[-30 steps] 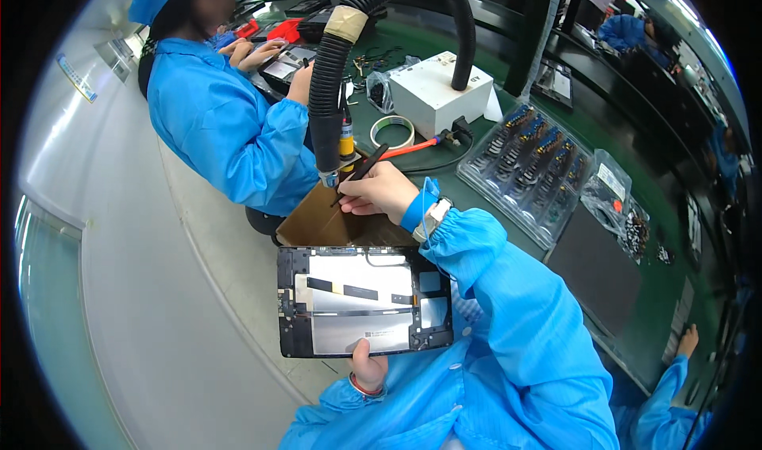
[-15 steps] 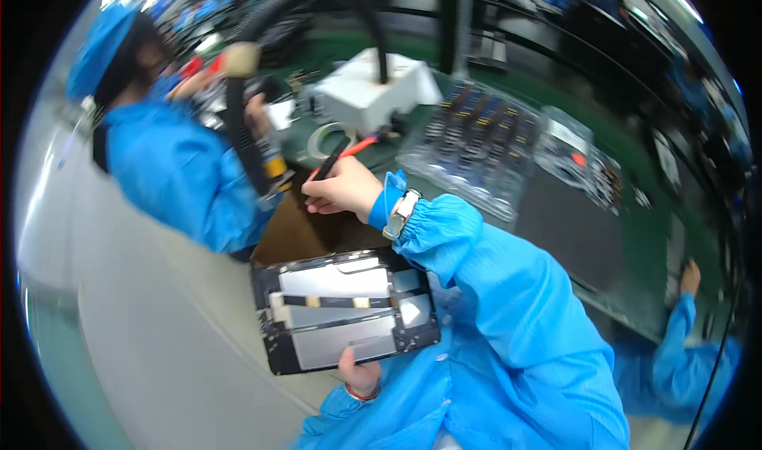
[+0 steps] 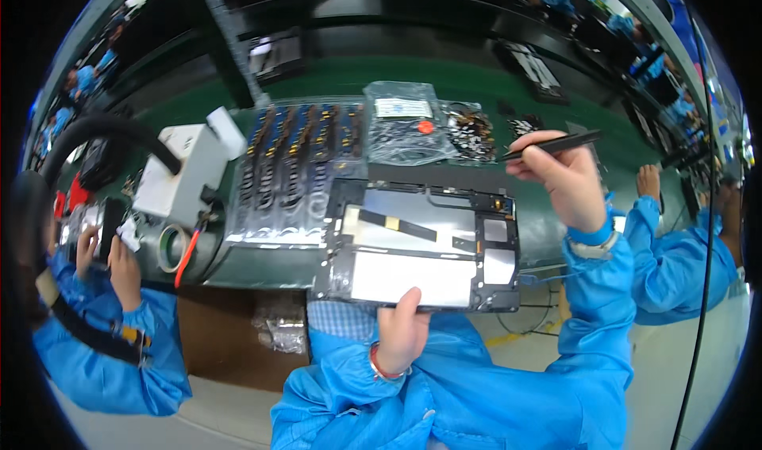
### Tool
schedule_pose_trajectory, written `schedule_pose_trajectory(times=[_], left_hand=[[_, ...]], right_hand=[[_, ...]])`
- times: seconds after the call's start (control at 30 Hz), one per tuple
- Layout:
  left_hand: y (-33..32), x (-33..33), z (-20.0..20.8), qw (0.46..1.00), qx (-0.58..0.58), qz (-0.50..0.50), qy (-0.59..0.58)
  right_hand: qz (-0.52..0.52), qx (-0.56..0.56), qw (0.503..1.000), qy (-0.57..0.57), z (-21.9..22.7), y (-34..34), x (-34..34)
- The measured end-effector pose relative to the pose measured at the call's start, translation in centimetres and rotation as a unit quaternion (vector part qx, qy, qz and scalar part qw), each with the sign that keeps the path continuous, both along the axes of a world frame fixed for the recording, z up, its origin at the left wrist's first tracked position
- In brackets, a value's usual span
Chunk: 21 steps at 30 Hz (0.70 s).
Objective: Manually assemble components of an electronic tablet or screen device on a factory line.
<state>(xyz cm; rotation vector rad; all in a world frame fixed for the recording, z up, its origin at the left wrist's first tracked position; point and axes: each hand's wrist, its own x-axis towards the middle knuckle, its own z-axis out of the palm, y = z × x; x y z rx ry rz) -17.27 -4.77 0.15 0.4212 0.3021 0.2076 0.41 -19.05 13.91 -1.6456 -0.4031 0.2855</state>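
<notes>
I've swung to face the desk (image 3: pixel 262 271), left grip (image 3: pixel 403 337) clasping the opened tablet (image 3: pixel 417 248), right grip (image 3: pixel 562 186) pinching a black tool (image 3: pixel 568 141), so the bagged parts (image 3: pixel 470 135) sit close.

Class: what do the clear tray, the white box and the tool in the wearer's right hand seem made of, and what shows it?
Tray: thin, glossy clear plastic; it glints and the parts show through.
White box: probably painted metal, fairly matte, judging by flat faces and crisp edges, though plastic is possible.
Black tool: dark and smooth-looking; coated metal or plastic, the view cannot settle which.
</notes>
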Motion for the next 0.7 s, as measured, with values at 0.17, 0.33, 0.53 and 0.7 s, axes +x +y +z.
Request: schedule_pose_trajectory(times=[0.17, 0.33, 0.53, 0.7], left_hand=[[-2.9, 4.4, -1.3, 0.995, -0.032, -0.076, 0.054], [-0.6, 5.1, -2.3, 0.953, -0.100, -0.273, 0.082], [3.6, 2.1, -1.4, 0.821, 0.074, -0.565, -0.042], [6.6, 3.6, 1.6, 0.793, 0.207, -0.565, -0.100]], right_hand=[[0.002, -0.042, 0.998, -0.046, -6.2, 0.5, 1.3], [0.124, -0.257, 0.789, -0.544, -9.9, 1.5, 2.3], [0.180, -0.296, 0.738, -0.579, -12.8, 1.0, 3.6], [0.170, -0.323, 0.696, -0.619, -13.2, 0.8, 3.0]])
